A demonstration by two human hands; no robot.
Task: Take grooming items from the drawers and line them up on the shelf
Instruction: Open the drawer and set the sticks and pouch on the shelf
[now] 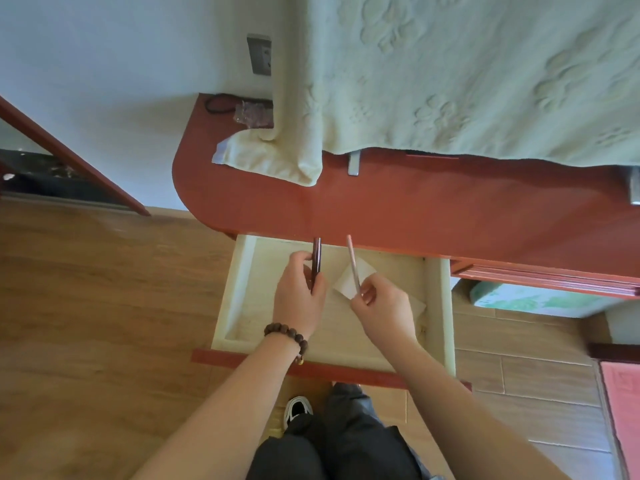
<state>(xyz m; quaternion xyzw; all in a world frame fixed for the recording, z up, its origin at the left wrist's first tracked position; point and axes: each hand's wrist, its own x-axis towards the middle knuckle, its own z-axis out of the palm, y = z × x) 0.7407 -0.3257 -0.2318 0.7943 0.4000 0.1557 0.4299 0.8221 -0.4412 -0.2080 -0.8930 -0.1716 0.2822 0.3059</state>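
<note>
An open drawer (pixel 239 271) with pale inner walls juts out from under the red-brown shelf top (pixel 415 209). Above the drawer my left hand (pixel 299 299), with a bead bracelet on its wrist, grips a dark brown comb-like item (pixel 316 252) held edge-on and pointing toward the shelf. My right hand (pixel 384 306) pinches a thin pink stick-like item (pixel 352 261) that slants up to the left. A white square of paper (pixel 363 271) lies on the drawer's floor beneath my right hand.
A pale green towel (pixel 467 74) hangs over the back of the shelf, one folded end (pixel 277 157) resting on it. A black hair tie (pixel 218 103) and a small bag (pixel 252 114) sit at the shelf's far left. Metal brackets (pixel 354 162) stand behind. Wooden floor lies left.
</note>
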